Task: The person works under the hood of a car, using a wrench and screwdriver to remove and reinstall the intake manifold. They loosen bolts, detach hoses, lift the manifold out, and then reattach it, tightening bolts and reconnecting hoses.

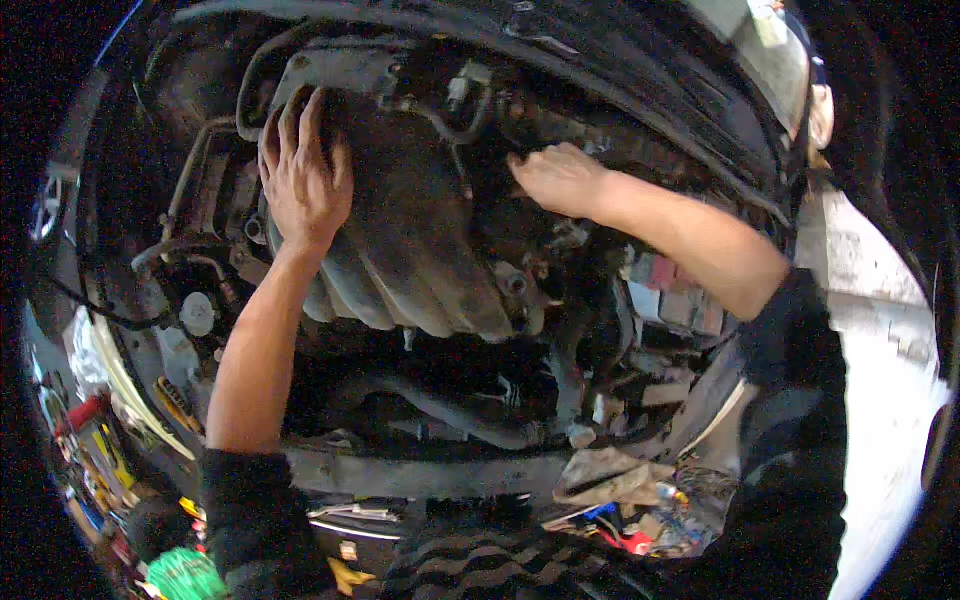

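An open engine bay lies below me. My left hand (pixel 306 180) rests palm down, fingers spread, on the left part of a dusty intake manifold (pixel 405 225) with curved runners. Nothing shows in its grasp. At the manifold's right rear, my right hand (pixel 559 180) reaches into a dark gap with its fingers curled. Its fingertips are in shadow, so I cannot tell whether they grip anything. Behind it sits a connector (pixel 459 90) near a looped hose (pixel 480 124). A round port (pixel 516 283) faces up at the manifold's right front corner.
A thick radiator hose (pixel 442 409) crosses in front of the engine. The battery (pixel 675 300) stands at right, a white cap (pixel 198 313) at left. A crumpled cloth (pixel 611 476) lies by the front crossmember (pixel 420 474). Tools (pixel 97 457) and a green item (pixel 184 574) sit lower left.
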### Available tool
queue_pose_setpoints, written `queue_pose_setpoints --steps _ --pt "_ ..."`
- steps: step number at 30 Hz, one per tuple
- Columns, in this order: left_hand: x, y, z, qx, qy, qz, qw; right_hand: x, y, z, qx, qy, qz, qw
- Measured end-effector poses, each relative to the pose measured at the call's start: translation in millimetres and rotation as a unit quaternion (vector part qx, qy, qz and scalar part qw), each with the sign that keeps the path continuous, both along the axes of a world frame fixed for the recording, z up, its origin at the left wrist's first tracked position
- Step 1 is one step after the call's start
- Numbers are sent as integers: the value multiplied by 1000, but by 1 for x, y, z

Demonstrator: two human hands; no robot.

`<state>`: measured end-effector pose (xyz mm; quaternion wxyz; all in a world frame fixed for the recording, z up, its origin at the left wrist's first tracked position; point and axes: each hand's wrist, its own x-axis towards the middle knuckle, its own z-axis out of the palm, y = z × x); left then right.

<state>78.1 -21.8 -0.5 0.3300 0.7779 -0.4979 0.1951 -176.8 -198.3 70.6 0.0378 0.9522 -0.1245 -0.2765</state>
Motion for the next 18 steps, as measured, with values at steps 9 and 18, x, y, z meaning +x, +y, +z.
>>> queue_pose_setpoints --steps 9,18 --pt "21 10 -11 98 155 -85 979 -198 163 141 -108 -436 -147 881" --pt "-139 346 33 69 222 -157 960 -397 437 51 -73 -293 -476 826"
